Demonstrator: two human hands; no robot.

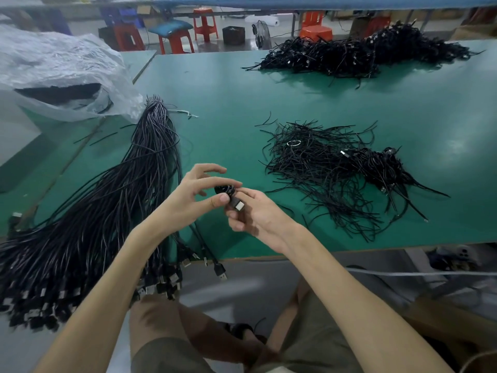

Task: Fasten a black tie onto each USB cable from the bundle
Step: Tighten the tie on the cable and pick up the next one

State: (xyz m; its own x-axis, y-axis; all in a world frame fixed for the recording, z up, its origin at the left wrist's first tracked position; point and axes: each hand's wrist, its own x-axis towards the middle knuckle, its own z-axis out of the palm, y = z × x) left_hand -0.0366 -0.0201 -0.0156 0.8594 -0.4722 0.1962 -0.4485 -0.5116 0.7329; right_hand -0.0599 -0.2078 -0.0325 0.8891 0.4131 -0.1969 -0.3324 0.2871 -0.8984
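Knees (166, 327) lowest in my view. I note left hand (188, 200) pinching a coiled USB cable (226, 189), right hand (258, 219) gripping its plug (238, 206); bundle (107, 211) lies left, loose ties (309, 168) right.

A green worktop (228, 117) fills the view. At 8 o'clock lies a long bundle of USB cables (107, 197), its plugs overhanging the near edge. At 3 o'clock, a loose pile of black ties (317, 162). At 1 o'clock, a heap of black cables (363, 52). At 10 o'clock, a crumpled clear plastic bag (59, 76).
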